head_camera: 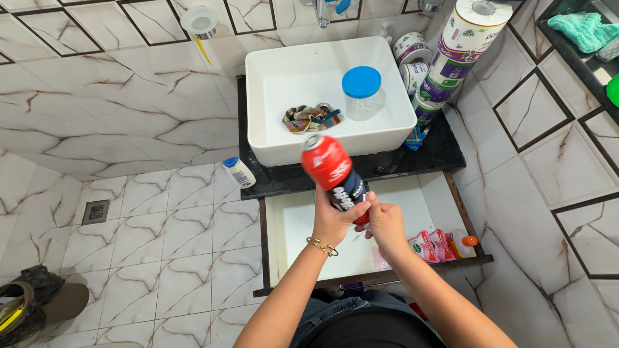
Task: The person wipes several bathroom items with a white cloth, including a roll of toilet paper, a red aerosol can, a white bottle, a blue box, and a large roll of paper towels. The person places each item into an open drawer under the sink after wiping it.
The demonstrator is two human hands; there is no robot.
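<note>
A red and dark blue spray can (330, 169) with a silver top is tilted up towards me, above an open drawer (303, 225). My left hand (332, 220) wraps around the can's lower body; a gold bracelet sits on that wrist. My right hand (385, 222) grips the can's bottom end from the right. Both hands touch each other around the can.
A white square sink (271, 84) holds a crumpled patterned cloth (311, 118) and a clear jar with a blue lid (362, 93). A small white bottle (239, 172) lies on the black counter. Toilet paper rolls (451, 48) stack at right. Pink pouches and an orange-capped bottle (445, 245) lie in the drawer.
</note>
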